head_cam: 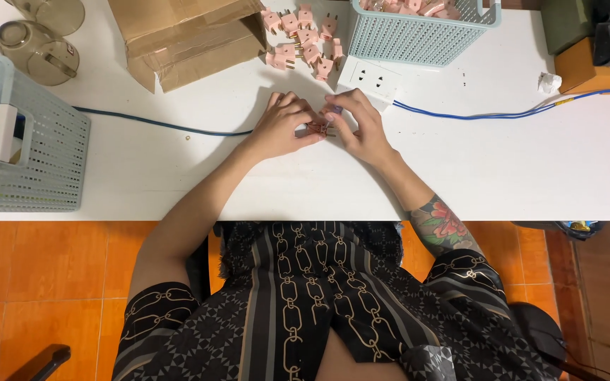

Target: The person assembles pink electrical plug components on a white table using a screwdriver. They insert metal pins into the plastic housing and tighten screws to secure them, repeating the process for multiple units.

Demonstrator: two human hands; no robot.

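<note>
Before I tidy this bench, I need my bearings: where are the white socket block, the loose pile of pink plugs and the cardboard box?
white socket block [368,79], head view, on its top face.
pile of pink plugs [303,41], head view, mid-pile.
cardboard box [188,35], head view, on its flap.

At centre frame the small pink plug [319,128] is mostly buried between the left hand [282,125] and right hand [359,127], so its shape can't be read. The blue basket [418,35] runs off the top edge, as do the glass cups [40,42] at upper left. The grey basket [44,152] is cut by the left edge.
</note>
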